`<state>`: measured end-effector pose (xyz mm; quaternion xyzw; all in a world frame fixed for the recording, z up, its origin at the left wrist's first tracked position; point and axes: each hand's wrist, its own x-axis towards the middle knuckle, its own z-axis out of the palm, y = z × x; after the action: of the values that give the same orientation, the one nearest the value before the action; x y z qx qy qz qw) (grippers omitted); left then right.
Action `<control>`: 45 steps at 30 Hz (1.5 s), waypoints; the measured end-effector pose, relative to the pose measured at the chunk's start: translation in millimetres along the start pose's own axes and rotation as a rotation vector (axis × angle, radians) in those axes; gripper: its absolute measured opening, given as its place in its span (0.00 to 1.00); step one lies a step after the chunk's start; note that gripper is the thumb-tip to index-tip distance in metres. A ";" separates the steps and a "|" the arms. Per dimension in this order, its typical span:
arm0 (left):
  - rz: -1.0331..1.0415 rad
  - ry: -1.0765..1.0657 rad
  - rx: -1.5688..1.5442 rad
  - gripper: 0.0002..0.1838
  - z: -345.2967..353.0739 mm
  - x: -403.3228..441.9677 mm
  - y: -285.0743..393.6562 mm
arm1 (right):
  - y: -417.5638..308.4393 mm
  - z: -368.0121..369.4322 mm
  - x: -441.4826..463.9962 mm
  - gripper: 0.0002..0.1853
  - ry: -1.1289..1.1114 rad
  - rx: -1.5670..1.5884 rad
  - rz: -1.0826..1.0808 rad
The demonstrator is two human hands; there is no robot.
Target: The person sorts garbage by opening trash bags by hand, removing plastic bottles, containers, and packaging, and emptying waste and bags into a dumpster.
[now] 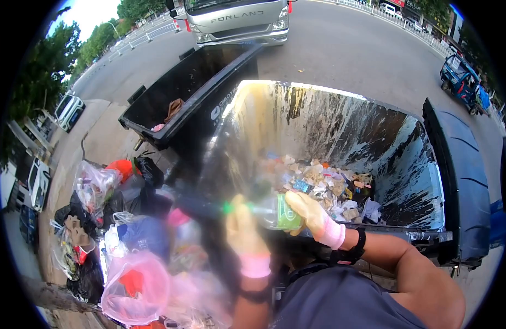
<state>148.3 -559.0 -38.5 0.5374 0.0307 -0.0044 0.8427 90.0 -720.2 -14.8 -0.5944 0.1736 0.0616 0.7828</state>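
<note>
A clear plastic bottle (270, 213) with a green label lies level between my hands, above the near rim of the large open bin (346, 118). My right hand (310, 213), in a pale glove with a pink cuff, is wrapped round its labelled end. Gloved the same way, my left hand (244, 227) is closed at the other end, by the bright green cap; blur there hides the exact grip. Mixed rubbish (329, 186) lies at the bottom of the bin beyond the bottle.
Filled rubbish bags (135, 241) are heaped at my left, with a pink bag (135, 288) nearest. A second open black bin (176, 88) stands beyond them. A silver truck (236, 22) faces me on the road. The bin's lid (464, 181) hangs at the right.
</note>
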 end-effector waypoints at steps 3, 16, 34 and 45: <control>0.221 -0.129 0.129 0.24 -4.3 -0.2 0.5 | 12.7 -6.1 9.8 0.34 -0.075 0.113 0.124; 0.051 -0.166 -0.159 0.26 -6.1 -8.2 24.9 | 18.7 4.6 11.3 0.38 -0.137 0.186 0.228; 0.161 -0.145 -0.151 0.30 -76.0 -32.7 55.6 | 23.7 55.4 3.3 0.35 -0.430 0.250 0.346; 0.248 0.073 -0.114 0.23 -151.5 -66.9 88.2 | 39.6 142.4 -8.0 0.33 -0.560 0.174 0.488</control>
<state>78.0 -386.2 -18.6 0.4883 -0.0051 0.1214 0.8642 98.9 -572.4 -14.8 -0.4272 0.0942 0.3910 0.8098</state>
